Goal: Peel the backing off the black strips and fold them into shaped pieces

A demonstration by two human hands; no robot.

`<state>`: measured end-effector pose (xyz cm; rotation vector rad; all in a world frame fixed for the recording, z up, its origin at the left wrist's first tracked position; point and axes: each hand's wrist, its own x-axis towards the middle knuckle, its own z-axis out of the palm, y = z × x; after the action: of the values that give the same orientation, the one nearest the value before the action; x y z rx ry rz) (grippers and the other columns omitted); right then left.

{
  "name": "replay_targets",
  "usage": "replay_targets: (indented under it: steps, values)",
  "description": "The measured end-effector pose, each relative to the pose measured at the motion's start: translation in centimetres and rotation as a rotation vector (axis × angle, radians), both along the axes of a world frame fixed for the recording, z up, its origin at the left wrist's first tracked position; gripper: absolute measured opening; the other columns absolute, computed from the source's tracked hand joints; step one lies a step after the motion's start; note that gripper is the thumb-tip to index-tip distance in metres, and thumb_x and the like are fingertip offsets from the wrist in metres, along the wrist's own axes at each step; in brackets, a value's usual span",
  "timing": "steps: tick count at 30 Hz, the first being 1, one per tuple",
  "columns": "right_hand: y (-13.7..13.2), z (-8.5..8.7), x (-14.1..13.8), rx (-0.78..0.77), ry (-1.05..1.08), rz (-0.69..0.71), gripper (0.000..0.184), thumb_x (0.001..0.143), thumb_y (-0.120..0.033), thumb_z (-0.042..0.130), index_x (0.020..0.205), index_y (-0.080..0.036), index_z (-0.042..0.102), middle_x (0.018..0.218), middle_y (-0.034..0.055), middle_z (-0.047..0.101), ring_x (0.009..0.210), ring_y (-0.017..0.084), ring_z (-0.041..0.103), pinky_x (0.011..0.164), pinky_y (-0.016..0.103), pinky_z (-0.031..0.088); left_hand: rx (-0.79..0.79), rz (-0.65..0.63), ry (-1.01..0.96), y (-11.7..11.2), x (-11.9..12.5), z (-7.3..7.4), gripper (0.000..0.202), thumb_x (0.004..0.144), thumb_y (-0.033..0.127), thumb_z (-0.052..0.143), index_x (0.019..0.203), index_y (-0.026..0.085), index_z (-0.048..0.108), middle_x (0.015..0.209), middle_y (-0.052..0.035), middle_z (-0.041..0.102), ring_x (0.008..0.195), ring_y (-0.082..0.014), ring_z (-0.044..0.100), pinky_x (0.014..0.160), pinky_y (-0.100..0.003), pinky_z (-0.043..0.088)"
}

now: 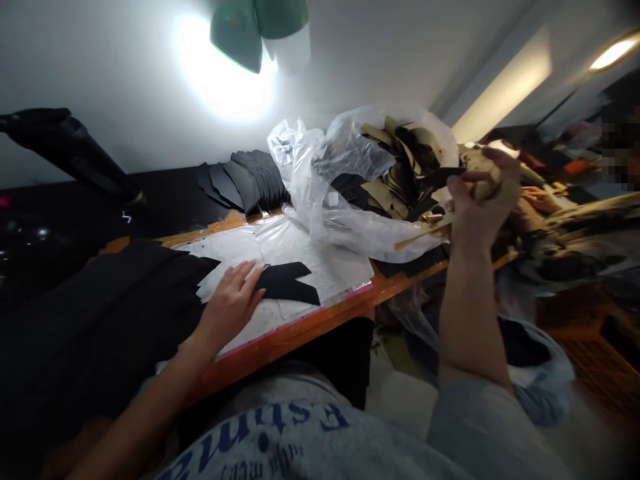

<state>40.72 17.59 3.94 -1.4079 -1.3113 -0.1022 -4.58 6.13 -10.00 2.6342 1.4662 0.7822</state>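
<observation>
My left hand (234, 292) lies with its fingers stretched out on the white sheet, touching the near end of a black V-notched piece of material (287, 279). Its fingers cover that end of the piece. To the right, my right hand (483, 190) is raised beside a clear plastic bag (320, 193). Between its thumb and fingers it pinches a dark flat piece (440, 177). The bag holds many tan and black cut pieces (387, 190). A narrow tan strip (423, 235) lies at the bag's lower right, below my right hand.
A fanned stack of grey-black pieces (247, 180) stands against the wall. Black material (105, 293) covers the table's left side. A lamp (237, 33) hangs above, and a black machine arm (75, 147) reaches in from the left. Another person's hand (543, 199) shows at far right.
</observation>
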Motion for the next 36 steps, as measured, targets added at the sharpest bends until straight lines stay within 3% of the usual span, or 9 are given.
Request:
replay_targets:
  steps: [4, 7, 10, 15, 19, 23, 28, 33, 36]
  values:
    - [-4.5, -1.1, -2.4, 0.222, 0.341, 0.032, 0.025, 0.077, -0.030, 0.080, 0.092, -0.021, 0.062, 0.079, 0.0019, 0.059, 0.046, 0.007, 0.040, 0.048, 0.030, 0.038, -0.071, -0.166, 0.097, -1.0, 2.8, -3.0, 0.039, 0.098, 0.018, 0.051, 0.135, 0.012, 0.063, 0.143, -0.0159, 0.059, 0.132, -0.0315, 0.057, 0.110, -0.053, 0.049]
    - [-7.6, -2.1, -4.2, 0.266, 0.472, 0.015, 0.026, 0.077, -0.031, 0.080, 0.092, -0.031, 0.059, 0.070, -0.0039, 0.048, 0.046, 0.010, 0.036, 0.049, 0.032, 0.043, -0.063, -0.240, 0.067, -3.0, 4.1, -3.5, 0.042, 0.093, 0.006, 0.047, 0.130, 0.012, 0.066, 0.140, -0.0154, 0.062, 0.129, -0.0293, 0.059, 0.105, -0.047, 0.055]
    - [-9.5, -3.3, -6.6, 0.172, 0.695, 0.073, 0.029, 0.072, -0.028, 0.082, 0.087, -0.027, 0.057, 0.058, -0.0091, 0.039, 0.042, 0.008, 0.030, 0.045, 0.025, 0.039, -0.017, -0.314, -0.093, -4.2, 5.3, -1.6, 0.039, 0.094, 0.006, 0.050, 0.130, 0.010, 0.063, 0.131, -0.0155, 0.066, 0.118, -0.0252, 0.065, 0.098, -0.040, 0.060]
    - [-11.6, -6.2, -12.1, -0.172, 1.047, 0.220, 0.037, 0.064, -0.033, 0.089, 0.080, -0.018, 0.060, 0.057, -0.0071, 0.054, 0.041, 0.004, 0.037, 0.041, 0.018, 0.034, 0.195, -0.609, -0.343, -3.6, 8.1, 5.0, 0.045, 0.092, 0.006, 0.060, 0.137, 0.008, 0.058, 0.130, -0.0154, 0.066, 0.124, -0.0224, 0.062, 0.106, -0.034, 0.056]
    - [-14.0, -7.4, -15.6, -0.501, 1.136, 0.423, 0.036, 0.064, -0.037, 0.091, 0.083, -0.016, 0.068, 0.066, 0.0000, 0.066, 0.042, 0.006, 0.044, 0.039, 0.018, 0.033, 0.261, -0.463, -0.252, -1.0, 9.5, 8.3, 0.045, 0.097, 0.014, 0.056, 0.142, 0.013, 0.055, 0.137, -0.0159, 0.062, 0.119, -0.0229, 0.064, 0.100, -0.036, 0.059]
    - [-15.5, -7.6, -17.1, -0.634, 1.168, 0.600, 0.037, 0.065, -0.039, 0.092, 0.074, -0.017, 0.064, 0.060, 0.0010, 0.065, 0.043, 0.008, 0.047, 0.041, 0.019, 0.036, 0.229, -0.513, -0.279, 0.5, 9.3, 8.8, 0.037, 0.098, 0.011, 0.049, 0.134, 0.014, 0.059, 0.126, -0.0151, 0.067, 0.109, -0.0219, 0.067, 0.093, -0.037, 0.060]
    - [-15.4, -7.3, -18.1, -0.657, 1.240, 0.821, 0.045, 0.058, -0.039, 0.094, 0.068, -0.019, 0.056, 0.053, -0.0008, 0.059, 0.044, 0.010, 0.049, 0.042, 0.018, 0.036, -0.024, -0.594, -0.512, -0.2, 8.6, 8.6, 0.042, 0.097, 0.007, 0.053, 0.136, 0.018, 0.057, 0.124, -0.0117, 0.065, 0.113, -0.0151, 0.066, 0.096, -0.024, 0.056]
    - [-15.6, -7.1, -19.9, -0.657, 1.294, 0.919, 0.051, 0.055, -0.046, 0.095, 0.067, -0.019, 0.053, 0.059, -0.0030, 0.055, 0.045, 0.008, 0.043, 0.041, 0.020, 0.034, -0.091, -0.564, -0.631, -0.3, 7.4, 8.4, 0.022, 0.091, 0.003, 0.061, 0.105, 0.019, 0.066, 0.109, -0.0065, 0.066, 0.098, -0.0110, 0.067, 0.085, -0.019, 0.056]
    - [-15.0, -7.6, -20.4, -0.660, 1.363, 0.813, 0.051, 0.073, -0.067, 0.078, 0.079, -0.022, 0.055, 0.056, -0.0044, 0.047, 0.042, 0.009, 0.037, 0.039, 0.022, 0.032, -0.147, -0.484, -0.766, -0.2, 6.1, 7.4, 0.018, 0.089, 0.004, 0.064, 0.098, 0.019, 0.065, 0.113, -0.0069, 0.065, 0.101, -0.0136, 0.067, 0.089, -0.025, 0.057]
